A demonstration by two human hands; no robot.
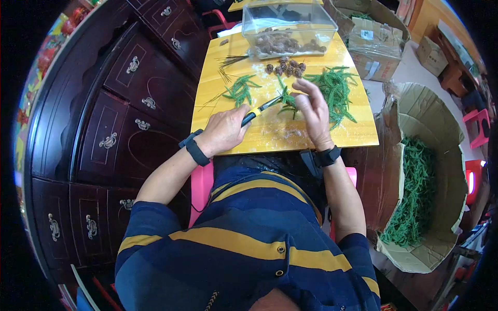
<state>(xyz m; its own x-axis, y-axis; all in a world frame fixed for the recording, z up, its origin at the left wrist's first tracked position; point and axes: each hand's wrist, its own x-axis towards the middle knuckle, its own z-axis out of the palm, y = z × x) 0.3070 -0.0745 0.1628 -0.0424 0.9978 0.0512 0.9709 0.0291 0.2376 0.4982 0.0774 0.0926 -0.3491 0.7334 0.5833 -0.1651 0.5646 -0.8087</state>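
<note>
My left hand [226, 128] is wrapped round pliers [252, 115] with black and yellow handles, and their slim jaws point up and right. At the tips of the jaws is a green artificial pine sprig [288, 99]; whether the jaws grip it I cannot tell. Just right of this sprig my right hand [315, 111] is raised, fingers apart, with nothing plainly held. Beyond that hand lies a heap of green sprigs [337, 96]. A smaller bunch of sprigs [241, 90] rests on the left side, above my left hand.
On the yellow table [207, 116], several pine cones [286, 67] lie before a clear plastic bin [290, 26] holding more cones. Thin dark stems [232, 60] lie at the left. An open carton [430, 119] of green sprigs stands right; a dark cabinet [119, 98] stands left.
</note>
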